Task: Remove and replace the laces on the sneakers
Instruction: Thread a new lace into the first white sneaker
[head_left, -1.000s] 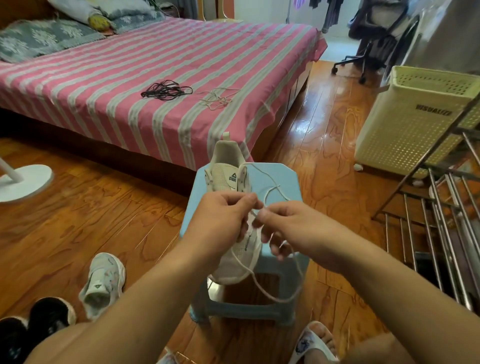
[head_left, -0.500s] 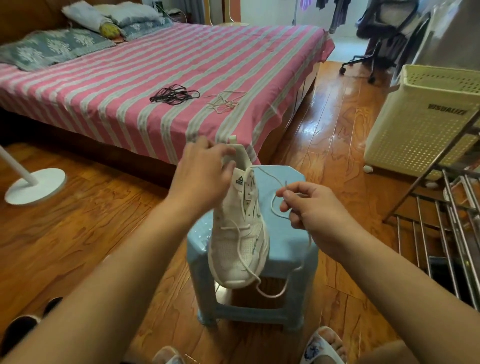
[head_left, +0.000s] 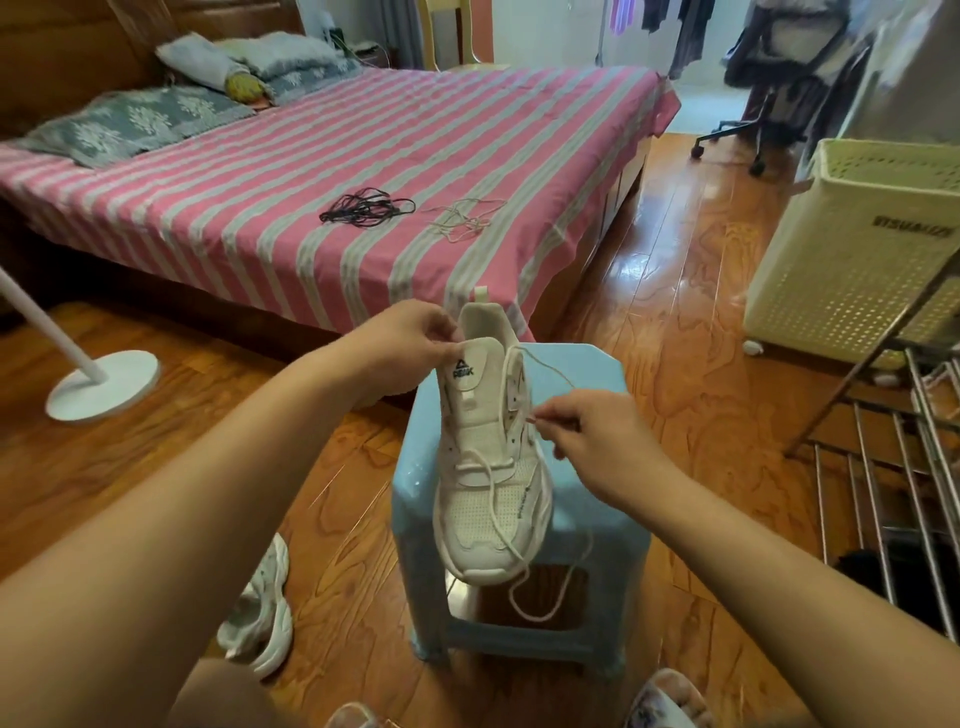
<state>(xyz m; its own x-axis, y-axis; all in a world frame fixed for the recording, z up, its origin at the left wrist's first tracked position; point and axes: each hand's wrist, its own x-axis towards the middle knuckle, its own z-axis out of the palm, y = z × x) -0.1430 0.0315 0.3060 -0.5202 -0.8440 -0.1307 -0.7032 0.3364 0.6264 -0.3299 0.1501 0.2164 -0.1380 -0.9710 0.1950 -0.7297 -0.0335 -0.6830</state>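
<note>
A white sneaker (head_left: 491, 467) stands on a light blue plastic stool (head_left: 582, 499), toe toward me. My left hand (head_left: 410, 340) pinches the top of its tongue. My right hand (head_left: 587, 431) pinches the tip of the white lace (head_left: 498, 499) just right of the eyelets. The lace is threaded through the lower eyelets only; a loose loop hangs past the toe over the stool's front edge. A bundle of black laces (head_left: 366, 208) and a bundle of pale laces (head_left: 462, 218) lie on the bed. A second white sneaker (head_left: 262, 618) lies on the floor at lower left.
The pink striped bed (head_left: 311, 156) stands just beyond the stool. A cream laundry basket (head_left: 852, 249) and a metal rack (head_left: 893, 467) are at the right. A white fan base (head_left: 101, 384) is on the wooden floor at left. My slippered feet (head_left: 670, 701) are at the bottom.
My left hand went from the lace area up to the tongue top. My right hand stayed pinched on the lace, ending close to the right-side eyelets. The camera view shifted.
</note>
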